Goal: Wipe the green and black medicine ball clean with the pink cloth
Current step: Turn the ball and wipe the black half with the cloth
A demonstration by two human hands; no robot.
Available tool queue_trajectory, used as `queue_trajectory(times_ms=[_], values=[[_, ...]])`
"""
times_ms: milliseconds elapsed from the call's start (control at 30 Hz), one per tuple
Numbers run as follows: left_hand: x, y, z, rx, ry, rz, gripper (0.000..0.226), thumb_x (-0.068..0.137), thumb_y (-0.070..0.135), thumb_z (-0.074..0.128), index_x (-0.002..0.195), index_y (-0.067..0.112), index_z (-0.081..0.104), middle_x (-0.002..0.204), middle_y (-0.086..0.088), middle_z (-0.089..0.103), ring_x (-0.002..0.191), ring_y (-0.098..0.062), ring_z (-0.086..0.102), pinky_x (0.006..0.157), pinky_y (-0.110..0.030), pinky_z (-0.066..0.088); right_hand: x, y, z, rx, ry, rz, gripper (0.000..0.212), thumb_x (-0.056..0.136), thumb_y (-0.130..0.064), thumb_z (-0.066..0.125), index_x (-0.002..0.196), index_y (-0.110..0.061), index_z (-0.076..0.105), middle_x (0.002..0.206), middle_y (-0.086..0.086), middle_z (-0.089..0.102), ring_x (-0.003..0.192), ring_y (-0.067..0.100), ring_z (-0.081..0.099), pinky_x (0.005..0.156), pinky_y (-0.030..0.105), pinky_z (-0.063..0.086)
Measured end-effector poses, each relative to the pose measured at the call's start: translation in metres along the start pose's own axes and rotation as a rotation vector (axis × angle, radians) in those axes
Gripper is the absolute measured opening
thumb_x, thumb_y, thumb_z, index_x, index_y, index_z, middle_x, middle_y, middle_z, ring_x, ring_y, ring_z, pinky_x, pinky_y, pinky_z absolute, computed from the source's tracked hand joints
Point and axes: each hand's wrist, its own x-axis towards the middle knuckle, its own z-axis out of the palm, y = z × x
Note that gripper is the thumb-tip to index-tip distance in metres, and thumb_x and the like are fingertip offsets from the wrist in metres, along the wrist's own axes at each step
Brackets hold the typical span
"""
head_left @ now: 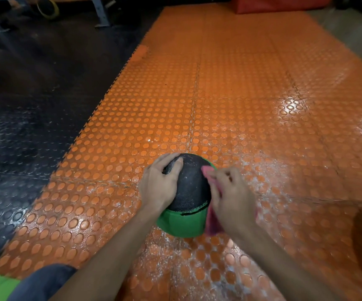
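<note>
The green and black medicine ball sits on the orange studded floor mat just in front of me, its black panel facing up and a green panel toward me. My left hand lies on the ball's left side, fingers spread and curved over the black surface. My right hand presses the pink cloth against the ball's right side; the cloth shows above the fingers and hangs below the palm. Most of the cloth is hidden under that hand.
White dusty residue covers the mat around the ball and to its right. A black studded mat borders the orange one on the left. Metal frame legs stand far left, a red pad at the far end. My knee is bottom left.
</note>
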Motion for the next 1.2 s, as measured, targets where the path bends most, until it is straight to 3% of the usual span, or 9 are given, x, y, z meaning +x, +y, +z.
queue_trajectory(times_ms=[100,167,300,400,533,733,800,1033,1200], values=[[0.001,-0.002,-0.001,-0.022,-0.008,0.01,0.05,0.075,0.063,0.039,0.114,0.043,0.061,0.129,0.019,0.054,0.119,-0.011,0.049,0.103,-0.039,0.038,-0.03,-0.024,-0.012,0.103,-0.2,0.009,0.044,0.083,-0.064,0.03,0.096,-0.033,0.059,0.077,-0.02,0.053,0.058,-0.003,0.046,0.056,0.006,0.038],[0.001,-0.005,-0.001,-0.016,-0.006,0.023,0.049,0.076,0.064,0.038,0.114,0.043,0.061,0.129,0.019,0.054,0.12,-0.011,0.048,0.103,-0.04,0.037,-0.035,-0.025,-0.013,0.094,-0.272,0.009,0.047,0.075,-0.073,0.022,0.091,-0.039,0.05,0.072,-0.022,0.048,0.06,-0.005,0.044,0.055,0.006,0.028],[-0.001,-0.006,0.0,0.012,0.006,0.045,0.049,0.077,0.064,0.037,0.116,0.044,0.06,0.13,0.019,0.054,0.12,-0.014,0.049,0.101,-0.044,0.038,0.006,-0.01,-0.008,0.051,-0.137,-0.03,0.031,0.088,-0.044,0.035,0.103,-0.035,0.06,0.093,-0.015,0.045,0.075,0.004,0.041,0.065,0.019,0.033],[-0.001,-0.005,0.002,0.03,0.007,0.052,0.049,0.077,0.064,0.036,0.117,0.045,0.058,0.131,0.02,0.053,0.12,-0.014,0.048,0.102,-0.045,0.038,0.052,0.012,0.002,-0.023,-0.131,0.099,0.024,0.091,-0.033,0.045,0.101,-0.028,0.066,0.096,-0.005,0.063,0.072,0.012,0.058,0.06,0.027,0.051],[-0.002,0.004,0.005,0.082,0.003,0.021,0.05,0.077,0.064,0.033,0.118,0.046,0.057,0.133,0.019,0.051,0.123,-0.015,0.045,0.104,-0.046,0.035,0.031,0.007,0.001,-0.006,-0.078,0.136,0.023,0.093,-0.036,0.044,0.101,-0.027,0.063,0.086,-0.017,0.05,0.065,0.001,0.05,0.057,0.016,0.042],[-0.004,0.009,0.007,0.133,-0.015,0.035,0.05,0.08,0.064,0.033,0.12,0.045,0.056,0.134,0.02,0.049,0.126,-0.015,0.042,0.107,-0.042,0.031,-0.052,-0.027,-0.01,-0.002,-0.186,-0.238,0.007,0.085,-0.029,0.052,0.088,-0.026,0.057,0.082,-0.007,0.051,0.06,0.009,0.055,0.046,0.023,0.047],[-0.007,0.012,0.008,0.15,-0.026,0.056,0.052,0.078,0.065,0.031,0.12,0.046,0.055,0.135,0.021,0.048,0.125,-0.015,0.041,0.106,-0.042,0.031,-0.05,-0.018,-0.01,-0.156,-0.167,-0.424,0.023,0.075,-0.022,0.064,0.096,-0.02,0.054,0.082,-0.001,0.054,0.061,0.013,0.055,0.041,0.02,0.043],[-0.01,0.018,0.012,0.222,-0.056,0.09,0.038,0.091,0.056,0.04,0.125,0.045,0.052,0.138,0.019,0.045,0.128,-0.016,0.035,0.106,-0.047,0.029,0.03,0.011,-0.011,-0.076,-0.06,0.139,0.025,0.093,-0.032,0.041,0.103,-0.021,0.063,0.098,-0.003,0.056,0.071,0.008,0.047,0.054,0.013,0.034],[-0.01,0.022,0.015,0.232,-0.045,0.082,0.038,0.092,0.054,0.039,0.126,0.043,0.051,0.139,0.018,0.045,0.129,-0.015,0.036,0.107,-0.045,0.028,-0.005,-0.007,-0.017,-0.02,0.004,0.081,0.04,0.095,-0.04,0.035,0.091,-0.013,0.063,0.081,-0.008,0.055,0.053,-0.002,0.041,0.04,0.004,0.028]])
